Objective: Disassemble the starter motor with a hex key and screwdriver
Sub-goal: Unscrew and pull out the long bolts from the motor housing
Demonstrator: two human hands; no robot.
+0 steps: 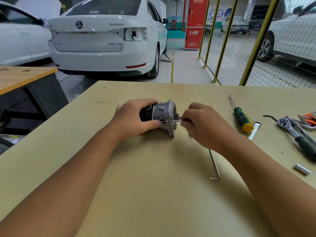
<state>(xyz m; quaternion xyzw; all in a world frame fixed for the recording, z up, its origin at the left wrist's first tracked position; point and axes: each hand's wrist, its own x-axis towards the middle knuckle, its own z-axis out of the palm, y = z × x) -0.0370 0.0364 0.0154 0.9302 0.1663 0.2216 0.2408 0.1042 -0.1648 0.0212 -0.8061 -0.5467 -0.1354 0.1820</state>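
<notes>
The starter motor (162,115) lies on its side on the workbench (153,185), black body to the left, grey aluminium flange end to the right. My left hand (135,117) grips the black body from above. My right hand (200,124) pinches a thin metal bolt (177,120) that sticks out of the flange face. A long hex key (214,165) lies on the bench just under my right wrist. The green-and-yellow screwdriver (242,118) rests further right, tip pointing away.
At the right edge lie a ratchet wrench (297,134), a bundle of hex keys (307,121) in an orange holder, a small silver socket (302,169) and a flat metal strip (254,130). Beyond the bench stand white cars and a yellow mesh fence.
</notes>
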